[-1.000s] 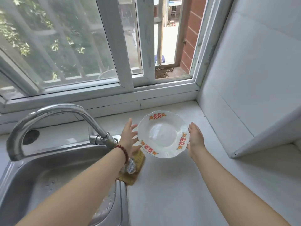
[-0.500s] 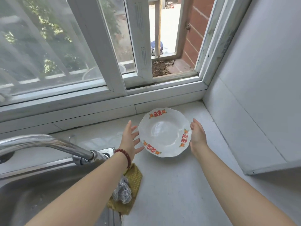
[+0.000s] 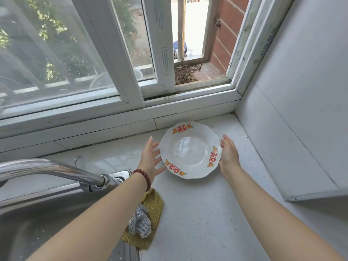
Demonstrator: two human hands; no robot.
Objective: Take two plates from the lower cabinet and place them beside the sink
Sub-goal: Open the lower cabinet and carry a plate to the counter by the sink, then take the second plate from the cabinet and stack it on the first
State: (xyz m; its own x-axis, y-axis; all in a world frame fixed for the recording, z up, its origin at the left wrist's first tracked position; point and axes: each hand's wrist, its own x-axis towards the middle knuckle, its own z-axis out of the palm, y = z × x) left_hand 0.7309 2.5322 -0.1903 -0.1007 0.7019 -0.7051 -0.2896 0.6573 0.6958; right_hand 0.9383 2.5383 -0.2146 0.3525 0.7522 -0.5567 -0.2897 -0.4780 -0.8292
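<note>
Plate (image 3: 190, 150) has moved back from the sink (image 3: 37, 213) corner toward the window sill (image 3: 188, 110), with both hands moving along beside it.
Left hand (image 3: 149, 161) has spread, straight fingers at the plate's left rim and is not curled round it. Right hand (image 3: 228, 157) lies flat against the right rim with its fingers straight and the thumb hidden. Can't tell if the plate rests on the counter (image 3: 197, 213) or sits just above it. The plate is empty and upright, right of the sink and near the back corner. A yellow cloth (image 3: 152, 206) with a mesh scrubber (image 3: 140, 222) on it hangs over the sink edge under the left forearm. The faucet (image 3: 56, 169) reaches in from the left. The side wall (image 3: 291, 129) is close on the right, and there is bare counter in front of the plate.
</note>
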